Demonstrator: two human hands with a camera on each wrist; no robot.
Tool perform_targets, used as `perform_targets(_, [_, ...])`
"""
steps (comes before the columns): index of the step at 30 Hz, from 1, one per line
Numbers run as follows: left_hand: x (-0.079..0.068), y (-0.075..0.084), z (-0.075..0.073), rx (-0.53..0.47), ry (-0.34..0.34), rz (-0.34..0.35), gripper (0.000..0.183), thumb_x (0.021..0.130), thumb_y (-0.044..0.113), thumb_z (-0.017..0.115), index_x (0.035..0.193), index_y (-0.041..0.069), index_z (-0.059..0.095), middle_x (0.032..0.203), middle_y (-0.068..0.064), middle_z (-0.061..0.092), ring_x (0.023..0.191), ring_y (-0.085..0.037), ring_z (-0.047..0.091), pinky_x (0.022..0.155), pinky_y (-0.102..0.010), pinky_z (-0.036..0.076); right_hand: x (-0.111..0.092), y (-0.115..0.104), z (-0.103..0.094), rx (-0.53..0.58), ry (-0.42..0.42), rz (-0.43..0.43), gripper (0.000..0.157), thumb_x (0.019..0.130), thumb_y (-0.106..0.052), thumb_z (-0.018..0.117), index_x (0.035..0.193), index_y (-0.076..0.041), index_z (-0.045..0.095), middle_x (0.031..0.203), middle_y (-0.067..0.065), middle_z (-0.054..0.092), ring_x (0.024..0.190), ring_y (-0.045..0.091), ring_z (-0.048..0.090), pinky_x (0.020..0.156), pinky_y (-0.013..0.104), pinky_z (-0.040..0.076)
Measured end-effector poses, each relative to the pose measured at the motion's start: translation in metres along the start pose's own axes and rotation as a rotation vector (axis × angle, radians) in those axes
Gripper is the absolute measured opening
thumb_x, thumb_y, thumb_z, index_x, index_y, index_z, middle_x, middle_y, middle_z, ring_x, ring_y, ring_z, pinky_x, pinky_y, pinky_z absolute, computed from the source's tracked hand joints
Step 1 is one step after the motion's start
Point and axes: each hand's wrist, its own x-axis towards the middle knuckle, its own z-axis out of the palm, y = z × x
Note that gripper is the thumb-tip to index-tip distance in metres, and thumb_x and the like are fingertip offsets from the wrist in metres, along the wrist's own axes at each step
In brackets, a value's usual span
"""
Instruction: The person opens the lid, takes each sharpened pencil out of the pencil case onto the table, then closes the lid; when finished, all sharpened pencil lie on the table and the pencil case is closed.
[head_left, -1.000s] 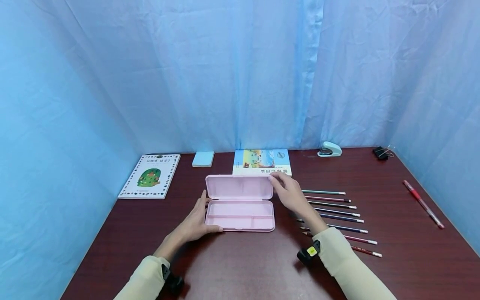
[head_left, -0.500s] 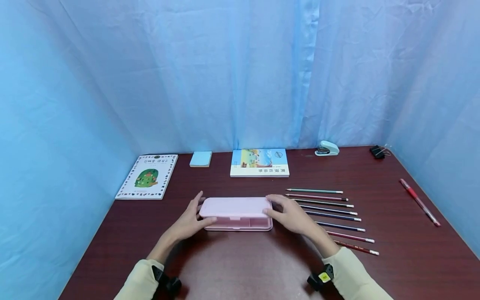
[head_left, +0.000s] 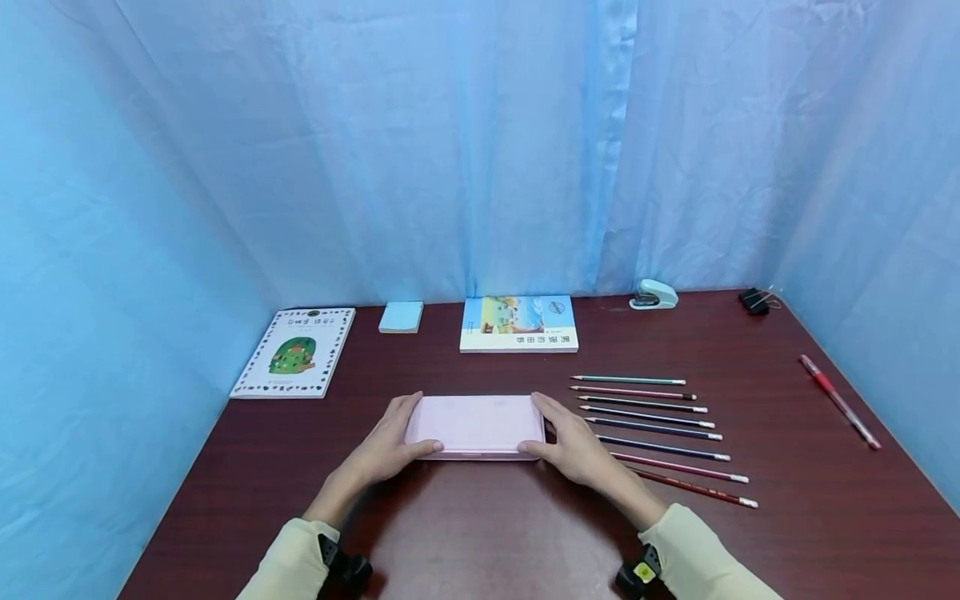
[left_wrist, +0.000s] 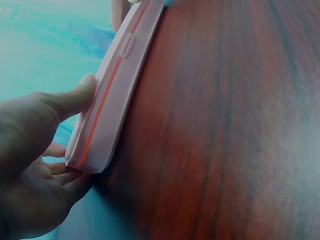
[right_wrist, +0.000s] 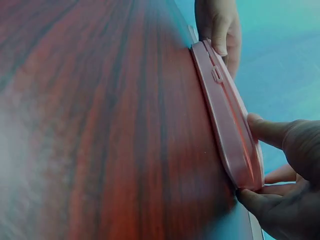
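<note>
A pink pencil case (head_left: 476,423) lies on the dark red table with its lid down. At its left end my left hand (head_left: 390,442) grips it, thumb over the front edge of the lid and fingers around the end. My right hand (head_left: 573,442) holds the opposite end the same way. In the left wrist view the front latch (left_wrist: 127,46) shows on the case's long side, and the left thumb presses near the lid seam. From the right wrist, a thin gap runs along the seam of the case (right_wrist: 227,120), with fingers curled beneath its near corner.
Several pencils (head_left: 645,422) lie in a row right of the case. Behind are a blue-covered book (head_left: 519,325), sticky notes (head_left: 401,317), a white book (head_left: 294,354) at left, a stapler (head_left: 654,294), a binder clip (head_left: 756,302) and a red pen (head_left: 838,402). Blue curtains enclose the table.
The case's lid, upright a second ago, has swung forward and down over the compartments. My right hand came down with it to the right end; the left hand stayed at the left end.
</note>
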Motion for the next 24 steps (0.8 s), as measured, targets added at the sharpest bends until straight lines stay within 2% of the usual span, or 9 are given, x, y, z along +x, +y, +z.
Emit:
perform_targets(8, [-0.001, 0.001, 0.003, 0.012, -0.006, 0.006, 0.093, 0.077, 0.043, 0.071, 0.146, 0.006, 0.022, 0.142, -0.012, 0.030, 0.127, -0.024, 0.035, 0.103, -0.043, 0.030, -0.001, 0.003, -0.002, -0.034, -0.002, -0.031, 0.080, 0.079, -0.037, 0.071, 0.140, 0.001, 0.035, 0.143, 0.016, 0.036, 0.131, 0.029, 0.033, 0.102, 0.046, 0.031])
perform_targets(18, [0.001, 0.004, -0.003, 0.039, -0.016, 0.017, 0.093, 0.077, 0.042, 0.071, 0.146, 0.004, 0.022, 0.141, -0.014, 0.030, 0.126, -0.025, 0.036, 0.103, -0.042, 0.030, 0.000, 0.003, -0.003, -0.041, 0.004, -0.031, 0.082, 0.079, -0.040, 0.070, 0.141, 0.000, 0.034, 0.144, 0.015, 0.035, 0.132, 0.029, 0.032, 0.102, 0.047, 0.030])
perform_targets(21, [0.002, 0.006, -0.008, 0.092, -0.026, 0.023, 0.096, 0.077, 0.046, 0.070, 0.146, 0.003, 0.019, 0.142, -0.015, 0.028, 0.128, -0.025, 0.034, 0.103, -0.042, 0.030, 0.001, 0.003, -0.007, -0.046, 0.020, -0.060, 0.075, 0.081, -0.038, 0.069, 0.139, -0.001, 0.038, 0.143, 0.015, 0.036, 0.130, 0.029, 0.034, 0.101, 0.048, 0.031])
perform_targets(24, [0.006, 0.010, -0.019, 0.130, -0.029, 0.030, 0.098, 0.079, 0.051, 0.065, 0.148, 0.004, 0.013, 0.145, -0.017, 0.024, 0.131, -0.028, 0.030, 0.104, -0.044, 0.029, 0.004, 0.007, -0.020, -0.048, 0.075, -0.109, 0.062, 0.085, -0.033, 0.066, 0.136, -0.004, 0.044, 0.141, 0.014, 0.040, 0.128, 0.030, 0.038, 0.100, 0.048, 0.032])
